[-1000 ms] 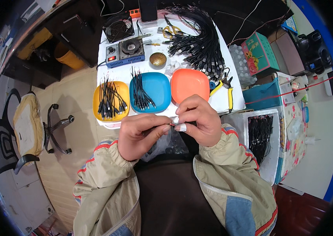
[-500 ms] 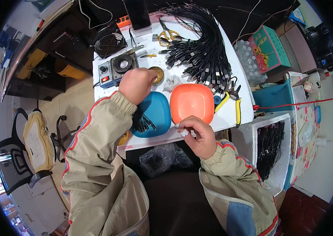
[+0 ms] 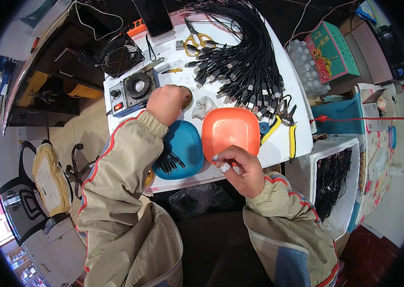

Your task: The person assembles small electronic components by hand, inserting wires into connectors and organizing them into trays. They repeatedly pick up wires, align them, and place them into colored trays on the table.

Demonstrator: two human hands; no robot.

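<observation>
My left hand [image 3: 166, 104] is closed over the rim of a small round tin [image 3: 188, 99] of brownish stuff. Its fingertips point into the tin, and whatever they pinch is hidden. Below that wrist, a blue plastic bowl [image 3: 187, 143] holds a bundle of black cable ends [image 3: 169, 161]. My right hand [image 3: 245, 173] hovers at the near edge of an orange bowl [image 3: 230, 129], fingers curled toward the thumb. White wraps cover the tips of its thumb and a finger; anything held between them is too small to make out.
A soldering-type control box [image 3: 132, 93] with a lit red switch stands left of the tin, a black fan [image 3: 121, 60] behind it. Many black USB cables [image 3: 245, 71] lie at the back. Scissors [image 3: 193, 40], yellow-handled pliers [image 3: 291, 138] and a crumpled clear bag [image 3: 203, 107] are around.
The view has shifted slightly, so the table sits a little lower and more to the left. My left hand stays at the tin; my right hand keeps its curled pose by the orange bowl.
</observation>
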